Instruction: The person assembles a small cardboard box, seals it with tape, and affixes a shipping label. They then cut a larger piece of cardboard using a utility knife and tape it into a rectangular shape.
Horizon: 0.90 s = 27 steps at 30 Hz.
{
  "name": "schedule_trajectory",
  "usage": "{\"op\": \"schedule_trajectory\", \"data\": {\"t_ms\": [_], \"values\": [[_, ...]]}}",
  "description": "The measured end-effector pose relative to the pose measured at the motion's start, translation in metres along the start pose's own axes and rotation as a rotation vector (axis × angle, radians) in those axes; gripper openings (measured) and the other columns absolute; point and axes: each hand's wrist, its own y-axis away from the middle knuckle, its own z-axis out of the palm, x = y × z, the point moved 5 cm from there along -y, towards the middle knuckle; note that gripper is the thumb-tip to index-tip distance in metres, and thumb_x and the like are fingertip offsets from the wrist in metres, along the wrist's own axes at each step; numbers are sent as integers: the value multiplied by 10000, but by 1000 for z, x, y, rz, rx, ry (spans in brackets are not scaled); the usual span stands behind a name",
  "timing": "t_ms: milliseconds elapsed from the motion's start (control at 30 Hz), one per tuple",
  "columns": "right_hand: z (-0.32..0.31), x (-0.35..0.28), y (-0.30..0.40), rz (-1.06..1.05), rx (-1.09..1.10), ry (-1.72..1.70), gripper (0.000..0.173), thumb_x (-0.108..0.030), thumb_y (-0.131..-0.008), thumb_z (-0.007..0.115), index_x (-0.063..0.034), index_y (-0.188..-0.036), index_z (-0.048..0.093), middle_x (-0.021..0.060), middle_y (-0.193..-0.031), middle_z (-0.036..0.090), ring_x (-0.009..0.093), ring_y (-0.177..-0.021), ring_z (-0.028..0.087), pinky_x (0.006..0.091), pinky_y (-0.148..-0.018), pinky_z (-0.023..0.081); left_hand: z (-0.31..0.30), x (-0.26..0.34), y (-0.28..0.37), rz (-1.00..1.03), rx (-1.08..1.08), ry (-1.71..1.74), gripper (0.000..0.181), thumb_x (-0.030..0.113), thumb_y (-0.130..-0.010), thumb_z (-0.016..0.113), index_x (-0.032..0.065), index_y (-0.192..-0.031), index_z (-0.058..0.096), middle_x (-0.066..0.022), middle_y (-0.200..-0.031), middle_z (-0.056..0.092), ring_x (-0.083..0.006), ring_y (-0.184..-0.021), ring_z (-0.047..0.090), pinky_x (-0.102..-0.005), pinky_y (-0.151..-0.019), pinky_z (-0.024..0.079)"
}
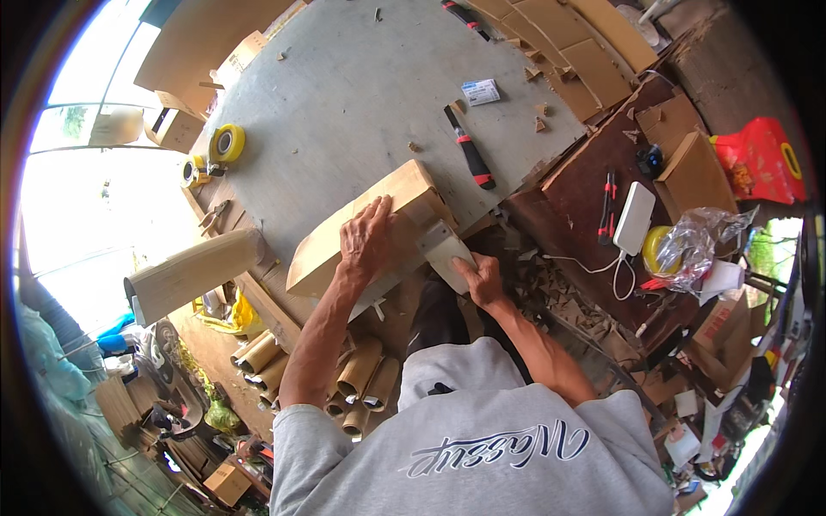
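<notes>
A closed brown cardboard box lies at the near edge of the grey tabletop, slanting across it. My left hand rests over its upper edge, fingers together, holding it. My right hand grips a pale flat-sided hand tool, with the thumb along its side. The tool's far end meets the right-hand end of the box; its working edge is hidden. Beyond the box lies a red-and-black utility knife.
Yellow tape rolls and pliers lie left, near a long brown cardboard piece. Cardboard tubes are below. A white power bank with a cable sits on the brown side table. Flattened cardboard lies far right.
</notes>
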Motion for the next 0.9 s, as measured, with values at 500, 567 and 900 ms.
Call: {"op": "schedule_trajectory", "data": {"t_ms": [500,567,900], "values": [[-43,69,70,167,78,-27,461,-411,-923,672,42,-990,734,74,-789,722,100,-737,601,310,-662,495,-19,-11,-31,-44,-80,68,294,236,-968,615,84,-1214,663,-152,-1063,737,-374,-831,716,-504,-683,558],[-42,69,62,177,79,-50,460,-414,-922,675,41,-959,728,52,-755,696,96,-717,583,310,-641,484,-18,-19,-31,-38,-55,101,277,251,-977,610,107,-1204,678,-171,-1015,731,-393,-817,707,-504,-680,551],[-9,44,-3,185,28,-129,378,-339,-946,685,34,-886,712,-13,-727,648,63,-692,538,284,-608,451,-44,-78,-87,-236,-163,263,378,402,-1023,516,141,-1165,749,-250,-811,670,-452,-794,658,-484,-722,523]]}}
